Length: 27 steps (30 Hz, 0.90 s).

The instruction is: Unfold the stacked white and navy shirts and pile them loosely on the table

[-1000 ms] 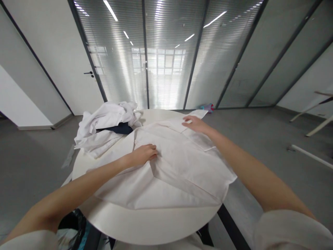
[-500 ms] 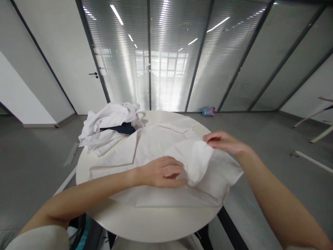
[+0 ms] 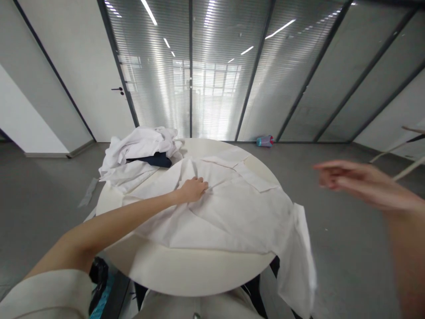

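Observation:
A white coat with wide lapels lies spread over a round white table. One sleeve hangs down past the right edge. My left hand rests on the coat's left part, its fingers curled into the cloth, with creases running out from them. Off the table to the right, my right hand is raised in the air, somewhat blurred. Its index finger is stretched out, the other fingers are partly bent, and no cloth shows in it.
At the table's back left sits a heap of white clothes with a dark blue piece in it. A blue and red basket lies on the floor by the glass wall. Chair legs stand at far right.
My right hand has let go of the cloth and swung right, off the table. My left hand moved left and farther away. The coat's right part is unfolded, its sleeve now hanging over the edge.

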Motion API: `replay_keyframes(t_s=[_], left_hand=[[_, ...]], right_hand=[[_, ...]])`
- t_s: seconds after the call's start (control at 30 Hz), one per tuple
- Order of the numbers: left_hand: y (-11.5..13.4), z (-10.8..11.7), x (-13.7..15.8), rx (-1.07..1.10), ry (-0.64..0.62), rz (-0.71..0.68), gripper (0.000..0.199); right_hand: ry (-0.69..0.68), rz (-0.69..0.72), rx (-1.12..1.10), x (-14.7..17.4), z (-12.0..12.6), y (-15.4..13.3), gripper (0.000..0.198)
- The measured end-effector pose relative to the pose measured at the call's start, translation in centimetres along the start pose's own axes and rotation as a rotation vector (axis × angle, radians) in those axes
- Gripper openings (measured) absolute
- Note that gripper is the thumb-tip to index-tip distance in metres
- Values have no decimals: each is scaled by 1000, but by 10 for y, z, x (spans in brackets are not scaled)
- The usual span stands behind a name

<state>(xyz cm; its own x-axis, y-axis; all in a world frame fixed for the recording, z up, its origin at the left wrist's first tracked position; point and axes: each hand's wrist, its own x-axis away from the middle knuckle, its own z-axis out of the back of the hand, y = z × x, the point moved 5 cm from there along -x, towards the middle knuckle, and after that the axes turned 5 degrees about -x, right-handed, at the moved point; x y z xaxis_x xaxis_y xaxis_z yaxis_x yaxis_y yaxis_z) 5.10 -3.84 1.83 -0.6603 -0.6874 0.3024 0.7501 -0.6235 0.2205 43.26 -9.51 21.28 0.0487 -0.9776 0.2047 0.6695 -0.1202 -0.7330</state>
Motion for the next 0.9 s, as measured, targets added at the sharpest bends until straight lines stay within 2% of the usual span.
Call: replay_keyframes(t_s=[0.03, 0.1, 0.2, 0.23, 0.3, 0.37, 0.4, 0.43, 0.47, 0.5, 0.57, 0.6, 0.67, 0.77, 0.83, 0.9], left_hand=[[1, 4, -2, 8, 8, 2, 17], [0, 18, -7, 14, 32, 19, 17], [1, 53, -11, 16, 151, 16, 20], [2, 67, -10, 19, 208, 0, 20], [4, 95, -6, 24, 323, -39, 19], [1, 121, -1, 29, 417, -59, 19], [-3, 134, 2, 35, 465, -58, 19], [-9, 148, 5, 48, 520, -53, 19], [-17, 163, 9, 71, 587, -44, 18], [-26, 178, 12, 105, 666, -35, 17], [-48, 211, 19, 206, 843, -22, 13], [-59, 227, 22, 270, 923, -22, 11], [-79, 256, 28, 399, 1038, -35, 6], [-98, 291, 42, 537, 1153, -39, 10], [-106, 305, 56, 584, 1229, -22, 14], [-110, 312, 68, 607, 1260, -20, 15]], right_hand=[[-114, -33, 43, -15, -28, -9, 46], [-238, 13, 147, -45, -83, -23, 57], [-247, 147, 322, -91, -154, -29, 70], [-254, 186, 382, -106, -172, -30, 66], [-339, 205, 483, -134, -202, -32, 43], [-463, 198, 542, -157, -215, -42, 17], [-466, 195, 569, -169, -211, -53, 10], [-407, 207, 590, -180, -201, -68, 10], [-272, 228, 612, -190, -185, -87, 12], [-52, 263, 619, -199, -162, -111, 14], [386, 428, 531, -200, -115, -165, 14], [535, 475, 502, -197, -96, -189, 14], [589, 549, 499, -191, -77, -231, 13], [678, 707, 518, -172, -64, -279, 13], [625, 770, 597, -162, -67, -294, 11], [500, 738, 703, -159, -72, -297, 10]])
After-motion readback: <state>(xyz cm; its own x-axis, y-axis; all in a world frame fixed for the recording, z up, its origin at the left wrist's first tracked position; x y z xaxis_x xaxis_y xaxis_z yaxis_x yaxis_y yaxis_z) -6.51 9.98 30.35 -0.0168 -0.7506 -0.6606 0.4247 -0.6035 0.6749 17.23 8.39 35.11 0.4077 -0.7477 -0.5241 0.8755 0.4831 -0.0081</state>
